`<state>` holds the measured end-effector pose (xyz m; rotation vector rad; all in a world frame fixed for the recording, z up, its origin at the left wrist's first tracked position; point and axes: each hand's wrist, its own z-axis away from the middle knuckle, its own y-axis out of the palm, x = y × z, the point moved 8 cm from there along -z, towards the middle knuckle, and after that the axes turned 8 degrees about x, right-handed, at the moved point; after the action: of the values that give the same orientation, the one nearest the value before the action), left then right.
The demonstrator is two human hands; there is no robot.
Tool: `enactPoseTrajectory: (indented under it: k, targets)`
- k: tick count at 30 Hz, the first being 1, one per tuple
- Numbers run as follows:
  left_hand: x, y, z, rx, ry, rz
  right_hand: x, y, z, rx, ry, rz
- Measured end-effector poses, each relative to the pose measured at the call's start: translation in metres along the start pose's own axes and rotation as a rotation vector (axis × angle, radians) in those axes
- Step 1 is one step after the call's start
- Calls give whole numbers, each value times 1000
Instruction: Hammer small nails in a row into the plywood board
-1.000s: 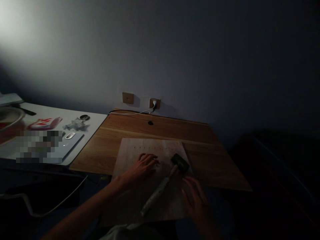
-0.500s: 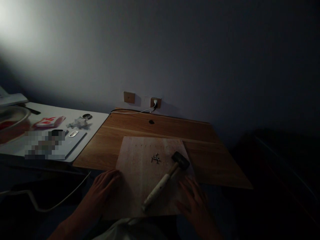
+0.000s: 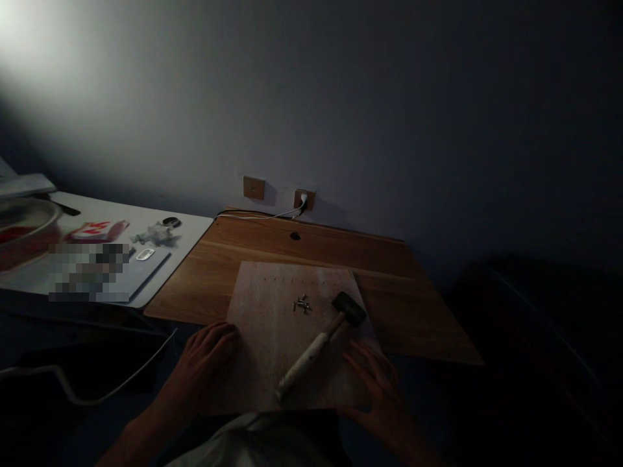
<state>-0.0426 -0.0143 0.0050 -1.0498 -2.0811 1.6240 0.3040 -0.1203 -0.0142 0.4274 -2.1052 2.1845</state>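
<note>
A pale wooden board [image 3: 272,337] lies on a brown wooden desk [image 3: 389,305] in dim light. On the board rest a mallet [image 3: 321,344] with a black head and light handle, and a small pile of nails [image 3: 302,304]. My left hand [image 3: 207,357] rests at the board's left edge, fingers curled over it. My right hand [image 3: 374,383] lies at the board's lower right corner with fingers stretched out, just right of the mallet handle. Neither hand holds the mallet or the nails.
A white table [image 3: 189,230] at the left carries a bowl [image 3: 22,220], a red packet [image 3: 95,229], a laptop [image 3: 141,269] and small items. Two wall sockets [image 3: 302,197] with a white cable sit behind the desk. A white cord [image 3: 73,392] hangs at lower left. The right side is dark.
My left hand let go of the nails on the board and drew back to the board's left edge. My right hand shifted slightly nearer the board's lower right corner.
</note>
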Motion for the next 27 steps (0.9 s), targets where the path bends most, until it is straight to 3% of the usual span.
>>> enactPoseTrajectory:
  k: [6,15,22,27]
  targets:
    - [19,-2,3,-8,-50,-25,23,-1,-19,-21,-16,0]
    - [70,-8,16,32,-300,-57,68,-5,-59,-87,-28,-18]
    - [95,-24,18,5,-385,-110,123,-1,-111,-158,30,-98]
    - [116,-39,8,-1,-482,-131,148,-5,-145,-189,-90,-225]
